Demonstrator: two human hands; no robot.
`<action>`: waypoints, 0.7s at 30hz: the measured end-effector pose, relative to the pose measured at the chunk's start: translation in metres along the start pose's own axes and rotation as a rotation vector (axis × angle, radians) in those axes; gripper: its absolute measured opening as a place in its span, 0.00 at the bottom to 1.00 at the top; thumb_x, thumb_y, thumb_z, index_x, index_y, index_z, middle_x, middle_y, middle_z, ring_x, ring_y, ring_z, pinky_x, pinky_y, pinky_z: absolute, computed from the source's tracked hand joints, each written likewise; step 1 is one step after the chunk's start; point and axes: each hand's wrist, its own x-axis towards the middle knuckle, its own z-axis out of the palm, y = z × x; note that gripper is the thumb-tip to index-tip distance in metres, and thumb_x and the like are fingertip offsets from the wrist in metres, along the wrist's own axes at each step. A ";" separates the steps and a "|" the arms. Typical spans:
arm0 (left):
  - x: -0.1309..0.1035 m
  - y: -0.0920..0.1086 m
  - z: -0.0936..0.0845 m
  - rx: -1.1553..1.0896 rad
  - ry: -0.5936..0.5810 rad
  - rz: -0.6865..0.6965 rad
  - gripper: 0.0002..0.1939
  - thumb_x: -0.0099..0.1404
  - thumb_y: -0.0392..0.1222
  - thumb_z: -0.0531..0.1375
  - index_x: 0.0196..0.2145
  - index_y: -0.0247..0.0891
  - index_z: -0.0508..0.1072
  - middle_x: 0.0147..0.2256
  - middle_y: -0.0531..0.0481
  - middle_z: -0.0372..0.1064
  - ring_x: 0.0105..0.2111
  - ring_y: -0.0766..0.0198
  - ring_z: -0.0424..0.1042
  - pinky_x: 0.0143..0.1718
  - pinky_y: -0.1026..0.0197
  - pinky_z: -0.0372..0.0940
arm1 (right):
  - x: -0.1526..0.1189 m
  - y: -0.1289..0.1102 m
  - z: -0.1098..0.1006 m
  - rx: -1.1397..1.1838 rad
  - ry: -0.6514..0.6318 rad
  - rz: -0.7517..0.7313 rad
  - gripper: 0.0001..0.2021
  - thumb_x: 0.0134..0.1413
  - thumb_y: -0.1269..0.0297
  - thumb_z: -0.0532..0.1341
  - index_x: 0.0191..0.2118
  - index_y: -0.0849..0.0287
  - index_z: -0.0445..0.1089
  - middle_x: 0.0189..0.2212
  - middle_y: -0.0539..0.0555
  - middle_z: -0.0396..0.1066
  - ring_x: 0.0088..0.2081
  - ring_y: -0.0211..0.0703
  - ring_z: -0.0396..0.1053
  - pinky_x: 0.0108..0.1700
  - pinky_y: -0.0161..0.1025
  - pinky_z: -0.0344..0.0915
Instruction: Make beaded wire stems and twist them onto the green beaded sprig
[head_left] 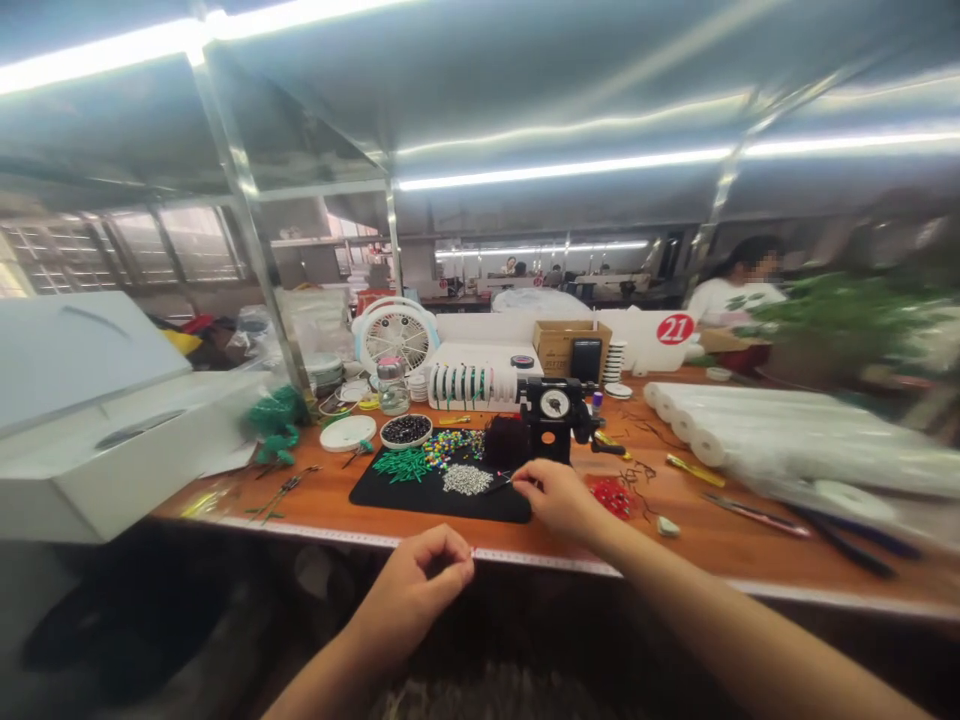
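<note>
My right hand is closed in a pinch over the right side of a black mat. A thin dark needle-like tool sticks out from its fingertips toward a pile of silver beads. At the table's front edge, my left hand pinches thumb and forefinger together; anything between them is too small to name. Green tube-shaped pieces and mixed coloured beads lie on the mat. Behind them is a round dish of black beads.
A black device with a dial stands behind the mat, beside a rack of white spools. Red beads lie right of my right hand. Plastic-wrapped white rolls and pliers lie farther right. A white box stands left.
</note>
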 end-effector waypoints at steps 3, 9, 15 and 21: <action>-0.006 -0.008 -0.006 -0.068 0.013 -0.022 0.08 0.57 0.41 0.58 0.24 0.37 0.65 0.27 0.52 0.63 0.30 0.63 0.61 0.35 0.63 0.56 | 0.039 0.011 0.008 -0.176 -0.060 -0.020 0.07 0.58 0.72 0.55 0.35 0.64 0.72 0.38 0.58 0.70 0.41 0.45 0.68 0.45 0.41 0.62; -0.012 -0.020 -0.016 -0.108 -0.002 -0.036 0.10 0.58 0.43 0.58 0.23 0.37 0.64 0.26 0.53 0.62 0.29 0.64 0.59 0.33 0.63 0.55 | 0.067 0.017 0.025 -0.397 -0.207 -0.087 0.09 0.60 0.63 0.57 0.42 0.62 0.68 0.41 0.55 0.69 0.41 0.43 0.69 0.44 0.46 0.67; -0.012 -0.022 -0.023 -0.125 0.009 -0.071 0.10 0.57 0.44 0.59 0.23 0.37 0.66 0.26 0.53 0.63 0.28 0.64 0.60 0.33 0.63 0.56 | 0.069 0.018 0.028 -0.429 -0.241 -0.116 0.09 0.59 0.64 0.58 0.42 0.63 0.68 0.42 0.55 0.68 0.42 0.44 0.68 0.45 0.46 0.66; -0.009 -0.023 -0.025 -0.130 0.095 -0.114 0.11 0.55 0.46 0.61 0.23 0.37 0.68 0.24 0.53 0.64 0.26 0.65 0.61 0.29 0.64 0.57 | 0.066 0.026 0.024 -0.263 -0.099 -0.059 0.08 0.59 0.65 0.57 0.40 0.64 0.66 0.37 0.54 0.68 0.37 0.41 0.68 0.39 0.42 0.66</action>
